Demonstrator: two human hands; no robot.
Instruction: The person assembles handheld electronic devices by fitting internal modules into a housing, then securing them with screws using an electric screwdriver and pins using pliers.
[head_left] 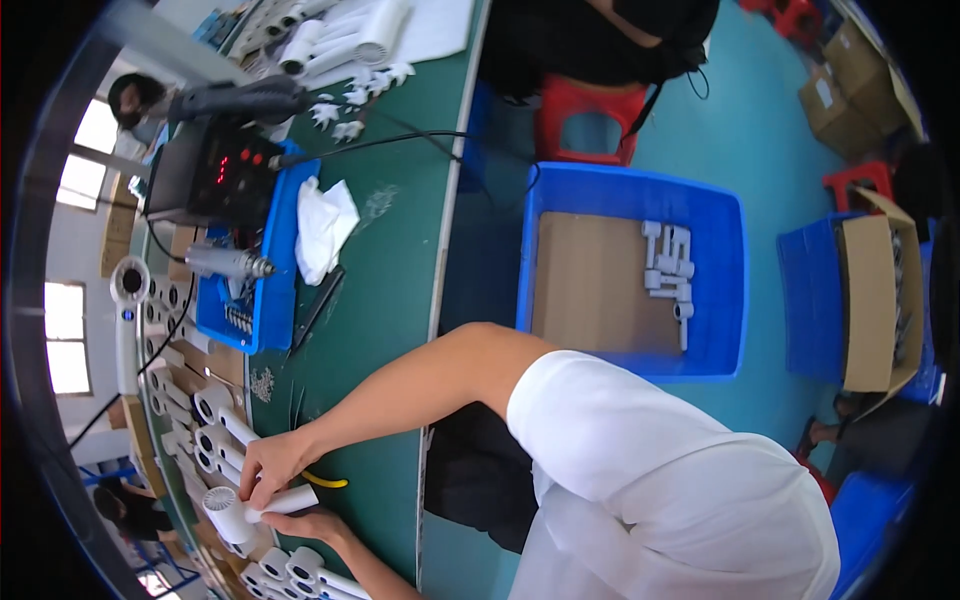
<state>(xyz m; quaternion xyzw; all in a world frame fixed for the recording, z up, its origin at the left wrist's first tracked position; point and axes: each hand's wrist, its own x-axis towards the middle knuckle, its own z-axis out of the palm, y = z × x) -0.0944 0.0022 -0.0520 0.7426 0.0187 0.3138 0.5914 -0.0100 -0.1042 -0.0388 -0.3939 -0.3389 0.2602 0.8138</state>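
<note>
My right hand (270,463) reaches across the green table (385,330) and pinches the handle of a white plastic dryer housing (285,500). The housing's round grilled head (222,505) points left. My left hand (312,525) comes in from the lower edge and cups the same housing from below. A yellow-handled tool (327,482) lies on the table just right of my hands. Rows of similar white housings (215,420) lie around them.
A blue tray (275,300) with a soldering tool sits beside a black unit with a red display (210,170) and a white cloth (325,225). On the floor stand a blue crate (735,290) with white parts, a red stool (590,120) and cardboard boxes (870,300). Another person (600,30) sits at the top.
</note>
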